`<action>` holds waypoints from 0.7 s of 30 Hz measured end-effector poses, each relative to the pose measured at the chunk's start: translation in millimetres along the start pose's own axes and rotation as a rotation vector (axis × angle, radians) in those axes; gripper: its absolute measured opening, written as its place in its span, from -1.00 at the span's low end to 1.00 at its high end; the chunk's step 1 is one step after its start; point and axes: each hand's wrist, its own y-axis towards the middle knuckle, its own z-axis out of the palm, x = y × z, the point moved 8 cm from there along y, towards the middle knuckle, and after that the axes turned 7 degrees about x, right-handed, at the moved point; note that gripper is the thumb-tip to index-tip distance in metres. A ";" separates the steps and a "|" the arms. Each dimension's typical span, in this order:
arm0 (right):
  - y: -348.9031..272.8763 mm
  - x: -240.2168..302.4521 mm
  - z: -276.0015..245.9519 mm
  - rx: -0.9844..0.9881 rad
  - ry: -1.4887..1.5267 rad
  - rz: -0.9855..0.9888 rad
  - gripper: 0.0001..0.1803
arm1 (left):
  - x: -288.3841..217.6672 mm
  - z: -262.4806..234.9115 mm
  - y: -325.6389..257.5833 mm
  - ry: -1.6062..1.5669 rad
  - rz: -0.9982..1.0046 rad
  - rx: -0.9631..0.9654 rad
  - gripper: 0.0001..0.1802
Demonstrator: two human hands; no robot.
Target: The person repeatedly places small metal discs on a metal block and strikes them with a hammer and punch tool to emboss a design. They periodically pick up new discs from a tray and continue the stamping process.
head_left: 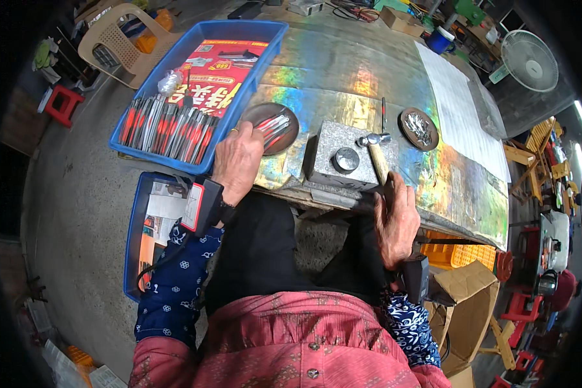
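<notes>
My left hand [240,154] reaches over the left rim of a round brown dish [292,138], its fingers curled beside several slim red and silver pen-shaped pieces [277,128]. What the fingertips hold is hidden. My right hand [398,220] is closed around the wooden handle of a hammer [377,152]. The hammer's metal head rests on a grey metal block [330,152], next to a short dark round piece [345,160]. Just behind the block lies a thin dark and red rod [384,113]. A second brown dish [435,143] to the right holds many small silver parts.
A blue tray [265,61] at the left carries rows of red, black and silver pen-shaped pieces on red printed card. Below it sits a smaller blue bin [133,239]. White sheeting [456,103] covers the table's right side. A cardboard box [475,297] stands at lower right.
</notes>
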 end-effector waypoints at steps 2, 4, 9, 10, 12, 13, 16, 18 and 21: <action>0.1 -0.9 0.6 0.003 0.009 0.005 -0.50 | 0.0 3.1 0.6 0.052 0.004 0.012 -0.96; 0.1 -1.9 0.2 -0.007 0.038 0.002 -0.50 | -2.2 3.7 1.2 0.104 0.013 0.007 -0.94; -0.9 2.6 -1.9 -0.035 -0.006 -0.069 -0.48 | -3.0 5.3 1.8 0.109 -0.057 0.107 -0.86; -0.8 2.0 -1.5 -0.032 -0.016 -0.058 -0.49 | -4.0 0.7 1.3 0.078 -0.053 0.086 -0.83; -1.0 2.6 -1.6 -0.029 -0.020 -0.065 -0.49 | -5.2 -11.0 -2.9 0.025 -0.030 0.036 -0.75; -0.8 3.6 -1.7 -0.030 -0.022 -0.078 -0.48 | -6.5 -25.0 -7.9 -0.053 0.015 -0.083 -0.72; 0.1 2.6 -1.0 -0.026 -0.007 -0.073 -0.48 | 14.6 -47.8 -17.3 -0.025 -0.081 -0.228 -0.76; 0.2 2.9 -1.2 -0.032 -0.007 -0.082 -0.48 | 46.1 -55.3 -13.5 -0.005 -0.141 -0.214 -0.82; -0.5 3.2 -1.3 -0.035 -0.013 -0.086 -0.49 | 91.3 -49.9 -9.7 -0.028 -0.257 -0.056 -0.77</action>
